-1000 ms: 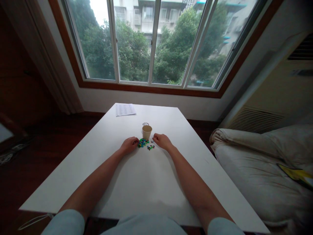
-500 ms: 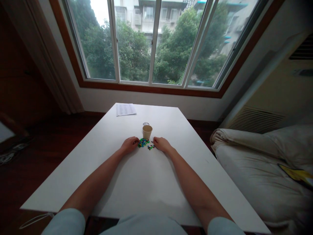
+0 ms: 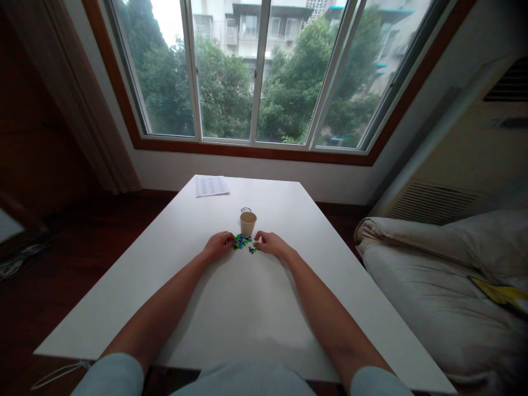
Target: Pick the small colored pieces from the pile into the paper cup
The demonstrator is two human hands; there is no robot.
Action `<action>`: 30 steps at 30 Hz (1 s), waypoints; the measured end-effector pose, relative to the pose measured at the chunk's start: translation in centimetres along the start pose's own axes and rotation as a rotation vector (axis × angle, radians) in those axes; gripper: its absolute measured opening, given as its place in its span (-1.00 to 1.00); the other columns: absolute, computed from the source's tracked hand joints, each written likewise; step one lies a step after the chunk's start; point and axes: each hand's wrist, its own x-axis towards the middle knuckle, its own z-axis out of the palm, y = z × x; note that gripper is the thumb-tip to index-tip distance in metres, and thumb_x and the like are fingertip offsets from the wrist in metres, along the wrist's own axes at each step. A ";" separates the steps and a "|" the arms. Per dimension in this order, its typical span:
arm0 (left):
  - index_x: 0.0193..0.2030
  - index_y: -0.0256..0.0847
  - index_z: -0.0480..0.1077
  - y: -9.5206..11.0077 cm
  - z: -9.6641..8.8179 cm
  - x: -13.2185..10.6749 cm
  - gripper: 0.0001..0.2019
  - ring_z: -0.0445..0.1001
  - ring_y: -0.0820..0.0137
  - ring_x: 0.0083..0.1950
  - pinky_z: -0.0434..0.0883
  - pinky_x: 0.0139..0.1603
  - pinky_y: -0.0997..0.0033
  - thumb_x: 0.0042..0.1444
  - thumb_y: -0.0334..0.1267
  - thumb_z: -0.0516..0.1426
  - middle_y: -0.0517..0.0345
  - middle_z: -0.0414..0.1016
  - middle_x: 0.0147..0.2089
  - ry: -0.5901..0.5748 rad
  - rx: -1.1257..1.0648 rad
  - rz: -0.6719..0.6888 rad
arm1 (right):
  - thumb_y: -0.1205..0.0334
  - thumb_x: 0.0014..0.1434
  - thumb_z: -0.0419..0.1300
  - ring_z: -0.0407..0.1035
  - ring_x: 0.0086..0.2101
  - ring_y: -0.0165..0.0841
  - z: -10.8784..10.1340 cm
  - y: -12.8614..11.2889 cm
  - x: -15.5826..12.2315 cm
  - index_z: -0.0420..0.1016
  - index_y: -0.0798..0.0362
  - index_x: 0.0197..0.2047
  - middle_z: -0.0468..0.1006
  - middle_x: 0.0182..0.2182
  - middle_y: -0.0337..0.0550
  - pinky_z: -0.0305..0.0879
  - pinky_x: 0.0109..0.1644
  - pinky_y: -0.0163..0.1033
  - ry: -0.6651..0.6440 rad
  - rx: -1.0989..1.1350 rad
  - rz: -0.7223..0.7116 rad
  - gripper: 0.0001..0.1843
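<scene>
A pile of small green, blue and dark plastic pieces (image 3: pixel 240 241) lies on the white table, just in front of a light brown paper cup (image 3: pixel 248 225). A smaller cluster of the same pieces (image 3: pixel 252 250) sits to its right. My left hand (image 3: pixel 219 245) rests against the left side of the pile, fingers curled together; whatever is in them is too small to make out. My right hand (image 3: pixel 271 243) is over the right cluster, thumb and forefinger spread slightly apart around tiny pieces, and nothing plainly held.
Behind the cup lies a thin ring-shaped object (image 3: pixel 246 209). Printed sheets (image 3: pixel 212 186) lie at the far left of the table (image 3: pixel 247 308). A covered couch (image 3: pixel 433 291) stands on the right, and a window (image 3: pixel 256 82) is beyond the table.
My right hand has shifted slightly left over the small cluster, and its thumb and forefinger have parted. My left hand stays beside the pile.
</scene>
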 end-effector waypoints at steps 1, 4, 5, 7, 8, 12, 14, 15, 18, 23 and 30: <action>-0.19 -0.14 0.54 0.0 0.0 0.0 -0.80 0.38 0.43 -0.30 0.25 -0.27 0.48 0.17 -0.33 0.08 0.18 0.50 -0.28 0.002 0.001 0.001 | -0.04 0.21 0.24 0.30 -0.42 -0.43 0.0 0.1 0.0 0.51 -0.04 -0.06 0.50 -0.40 -0.25 0.05 -0.34 -0.37 -0.004 0.016 -0.006 -0.68; -0.18 -0.14 0.54 0.0 0.0 0.0 -0.80 0.38 0.43 -0.29 0.26 -0.25 0.47 0.17 -0.34 0.08 0.18 0.50 -0.27 -0.002 0.008 0.000 | -0.05 0.16 0.28 0.30 -0.42 -0.43 -0.2 0.2 0.0 0.52 -0.04 -0.06 0.49 -0.40 -0.27 0.08 -0.33 -0.36 -0.033 0.054 -0.019 -0.65; -0.18 -0.14 0.54 0.1 -0.1 0.0 -0.80 0.38 0.43 -0.28 0.26 -0.25 0.47 0.17 -0.34 0.08 0.18 0.50 -0.27 -0.008 0.010 -0.003 | -0.06 0.14 0.29 0.30 -0.42 -0.43 -0.2 0.2 0.0 0.52 -0.03 -0.06 0.49 -0.40 -0.27 0.09 -0.33 -0.36 -0.048 0.060 -0.023 -0.63; -0.18 -0.14 0.54 0.2 -0.2 0.0 -0.80 0.38 0.43 -0.28 0.26 -0.25 0.47 0.17 -0.33 0.08 0.18 0.51 -0.26 -0.019 0.015 -0.009 | -0.07 0.11 0.32 0.31 -0.42 -0.43 -0.2 0.3 0.1 0.51 -0.04 -0.04 0.49 -0.40 -0.28 0.10 -0.33 -0.36 -0.078 0.061 -0.031 -0.58; -0.18 -0.14 0.54 0.2 -0.2 0.0 -0.80 0.38 0.43 -0.28 0.26 -0.24 0.47 0.17 -0.33 0.08 0.17 0.51 -0.26 -0.021 0.017 -0.010 | -0.07 0.09 0.33 0.32 -0.41 -0.43 -0.3 0.3 0.1 0.50 -0.04 -0.01 0.49 -0.39 -0.28 0.11 -0.33 -0.36 -0.093 0.058 -0.036 -0.55; -0.19 -0.14 0.55 0.4 -0.3 0.0 -0.81 0.39 0.42 -0.27 0.27 -0.24 0.46 0.18 -0.32 0.09 0.17 0.51 -0.27 -0.006 0.020 -0.004 | -0.07 0.05 0.37 0.33 -0.40 -0.42 -0.6 0.2 -0.1 0.45 -0.08 0.09 0.49 -0.37 -0.29 0.11 -0.33 -0.37 -0.123 0.028 -0.092 -0.44; -0.19 -0.14 0.55 0.5 -0.3 0.0 -0.81 0.39 0.41 -0.27 0.28 -0.23 0.46 0.18 -0.32 0.09 0.17 0.51 -0.26 -0.002 0.019 -0.011 | -0.05 0.05 0.38 0.33 -0.39 -0.41 -0.7 -0.1 -0.2 0.44 -0.09 0.10 0.50 -0.36 -0.29 0.10 -0.33 -0.37 -0.119 0.000 -0.095 -0.44; -0.18 -0.14 0.55 0.6 -0.4 0.0 -0.80 0.39 0.41 -0.27 0.28 -0.23 0.46 0.18 -0.32 0.09 0.17 0.51 -0.26 -0.002 0.017 -0.016 | -0.02 0.06 0.38 0.33 -0.39 -0.41 -0.7 -0.2 -0.2 0.44 -0.08 0.09 0.50 -0.36 -0.29 0.10 -0.33 -0.37 -0.115 -0.016 -0.082 -0.46; -0.18 -0.14 0.55 0.7 -0.4 0.0 -0.80 0.39 0.41 -0.28 0.28 -0.24 0.46 0.17 -0.32 0.09 0.17 0.51 -0.27 -0.006 0.009 -0.032 | 0.07 0.11 0.35 0.34 -0.38 -0.42 -0.6 -0.5 -0.2 0.47 -0.06 0.04 0.51 -0.36 -0.28 0.09 -0.33 -0.38 -0.091 -0.049 -0.034 -0.58; -0.18 -0.14 0.56 0.6 -0.4 0.0 -0.80 0.39 0.42 -0.27 0.29 -0.23 0.47 0.16 -0.34 0.10 0.17 0.51 -0.27 -0.004 -0.001 -0.027 | 0.16 0.18 0.30 0.35 -0.36 -0.43 -0.3 -0.4 0.0 0.51 -0.04 -0.04 0.53 -0.35 -0.26 0.10 -0.30 -0.39 -0.040 -0.061 -0.025 -0.74; -0.18 -0.14 0.55 0.4 -0.1 0.0 -0.81 0.39 0.42 -0.26 0.28 -0.21 0.47 0.17 -0.33 0.10 0.17 0.51 -0.26 -0.003 0.006 -0.012 | 0.22 0.20 0.24 0.37 -0.32 -0.40 -0.5 -0.9 0.1 0.55 -0.01 -0.18 0.58 -0.29 -0.19 0.09 -0.30 -0.37 -0.054 -0.161 -0.018 -0.88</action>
